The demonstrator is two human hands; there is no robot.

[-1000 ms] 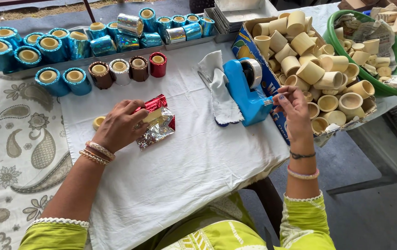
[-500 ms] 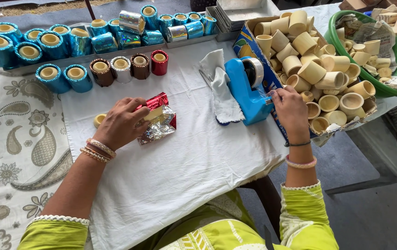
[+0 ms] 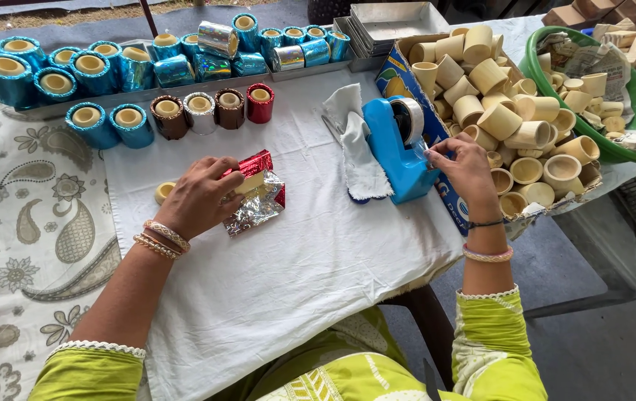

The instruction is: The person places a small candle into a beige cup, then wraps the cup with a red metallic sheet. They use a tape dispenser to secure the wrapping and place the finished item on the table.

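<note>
My left hand (image 3: 200, 197) presses down on a small cream cup (image 3: 252, 183) half wrapped in shiny red and silver foil (image 3: 260, 204), lying on a white cloth (image 3: 281, 282). My right hand (image 3: 466, 167) is at the front of a blue tape dispenser (image 3: 396, 148), its fingertips pinched at the tape end beside the clear tape roll (image 3: 409, 119). Another bare cream cup (image 3: 163, 191) lies just left of my left hand.
Foil-wrapped cups in blue (image 3: 91, 122), brown (image 3: 168, 115) and red (image 3: 260, 102) stand in rows at the back. A cardboard box (image 3: 407, 78) of bare cream cups (image 3: 496, 119) sits at the right, beside a green basin (image 3: 633, 104). A folded white rag (image 3: 355, 141) lies by the dispenser.
My right hand has moved left from the box of bare cups to the tape dispenser's front. My left hand stays on the foil-wrapped cup.
</note>
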